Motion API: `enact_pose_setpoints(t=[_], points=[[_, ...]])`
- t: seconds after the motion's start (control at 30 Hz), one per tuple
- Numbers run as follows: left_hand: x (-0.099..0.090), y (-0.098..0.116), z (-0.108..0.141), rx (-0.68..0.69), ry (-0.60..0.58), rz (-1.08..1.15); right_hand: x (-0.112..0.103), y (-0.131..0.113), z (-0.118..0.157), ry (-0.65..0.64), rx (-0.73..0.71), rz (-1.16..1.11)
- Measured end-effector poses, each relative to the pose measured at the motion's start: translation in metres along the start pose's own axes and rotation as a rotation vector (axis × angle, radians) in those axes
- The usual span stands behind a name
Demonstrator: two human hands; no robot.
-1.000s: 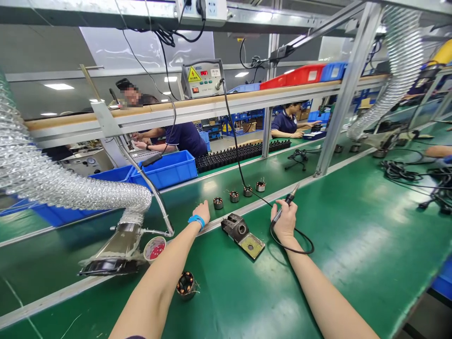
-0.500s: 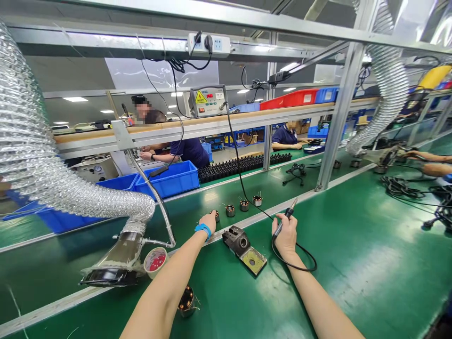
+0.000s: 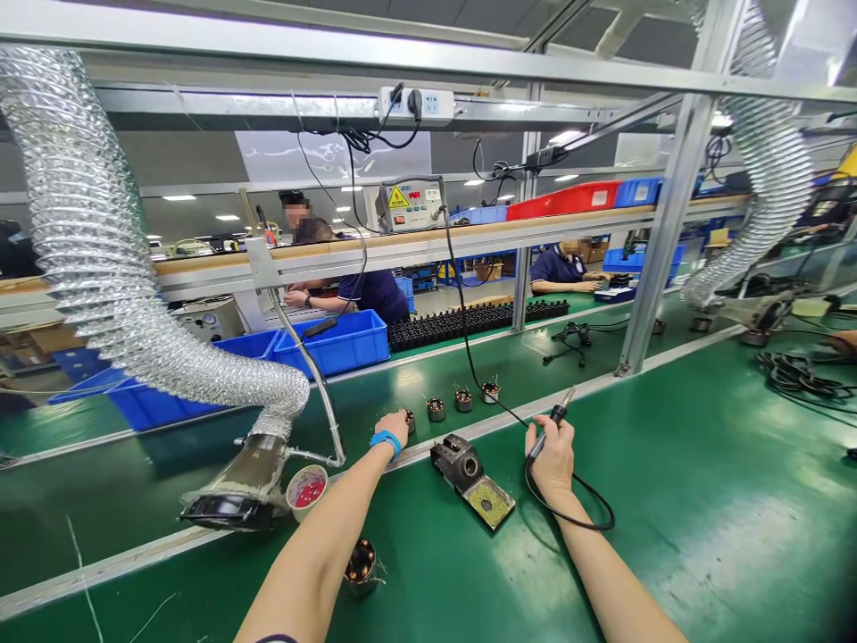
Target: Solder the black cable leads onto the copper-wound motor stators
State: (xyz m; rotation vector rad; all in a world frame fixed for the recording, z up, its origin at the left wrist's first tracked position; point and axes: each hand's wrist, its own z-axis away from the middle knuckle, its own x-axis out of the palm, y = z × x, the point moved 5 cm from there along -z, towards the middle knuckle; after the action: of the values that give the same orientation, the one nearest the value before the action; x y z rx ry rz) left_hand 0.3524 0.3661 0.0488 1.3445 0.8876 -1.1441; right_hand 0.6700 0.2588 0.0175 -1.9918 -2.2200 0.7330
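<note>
My left hand (image 3: 392,427), a blue band on its wrist, reaches over the metal rail to the left end of a row of small copper-wound stators (image 3: 436,409). Its fingers are partly hidden, and what they hold, perhaps a stator, is unclear. In my right hand (image 3: 553,451) is a soldering iron (image 3: 557,413), tip pointing up and away, its black cable looping below the wrist. Between my hands sits the iron stand (image 3: 459,460) with a yellow sponge (image 3: 490,502). Another stator (image 3: 362,567) stands on the green bench beside my left forearm.
A silver duct with a hood (image 3: 234,491) and a tape roll (image 3: 307,491) are at left. Behind the rail stand blue bins (image 3: 341,344) and rows of black parts (image 3: 469,323). A metal post (image 3: 669,223) rises at right. Co-workers sit beyond.
The view has shifted slightly, so the scene appears farther right. My left hand has drawn a little left of the nearest stator; the soldering iron remains in my right hand.
</note>
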Motion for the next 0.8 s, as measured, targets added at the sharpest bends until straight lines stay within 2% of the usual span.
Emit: enact_pose_setpoints(t=[0.23, 0.47, 0.6, 0.7, 0.8], points=[[-0.006, -0.016, 0.045, 0.056, 0.001, -0.022, 0.001, 0.000, -0.001, -0.023, 0.022, -0.039], [0.002, -0.013, 0.127, 0.212, -0.079, -0.052, -0.002, -0.003, -0.001, -0.028, 0.043, -0.070], [-0.007, -0.007, 0.166, 0.343, -0.191, -0.058, -0.003, -0.005, 0.002, -0.048, 0.053, -0.053], [-0.029, 0.003, 0.167, 0.401, -0.191, -0.046, -0.002, -0.004, 0.004, -0.062, 0.062, -0.026], [-0.052, 0.020, 0.139, 0.379, -0.025, -0.037, 0.000, -0.003, 0.005, -0.068, 0.061, -0.009]])
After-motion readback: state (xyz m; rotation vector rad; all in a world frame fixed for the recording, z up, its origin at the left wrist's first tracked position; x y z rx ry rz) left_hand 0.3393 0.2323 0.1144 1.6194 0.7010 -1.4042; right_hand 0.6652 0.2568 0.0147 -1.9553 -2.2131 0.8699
